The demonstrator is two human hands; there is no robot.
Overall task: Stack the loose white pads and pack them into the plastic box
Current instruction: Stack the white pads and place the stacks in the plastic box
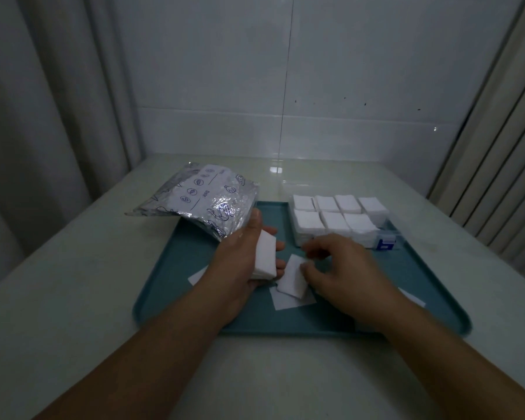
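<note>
On the pale glossy tabletop [82, 298] sits a flat teal plastic tray [176, 286] with rounded corners, holding nearly everything of note. Left hand [240, 259] over the tray's middle-left, palm turned right, fingers and thumb curled round a thick stack of white square pads [265, 258]; stack held on edge, clear of the tray floor. Right hand [343, 274] just right of it, fingers bent downward, fingertips [304, 269] pinching the right edge of a single loose white pad [291, 281] that tilts up off the tray. Under that pad lies another loose white pad flat on the tray [288, 303]. A further white pad corner [198, 275] shows left of the left wrist, and one more white pad [411, 297] right of the right hand, near the tray's right side; motion blur there, so its outline is uncertain.

Far right part of the tray: clear plastic box [388, 237] with a blue label at its near right corner, already packed with white pad stacks [334, 218] in two rows, four in the far row, three visible in the near row. Box sits just beyond the right hand, apart from it.

Far left: crinkled silver foil pouch [206, 201] with blue printed icons, lying partly on the tray's far left corner and partly on the tabletop, its near edge touching the left thumb area.

Behind: white tiled wall [315, 71], pale curtain [43, 101] at left.
</note>
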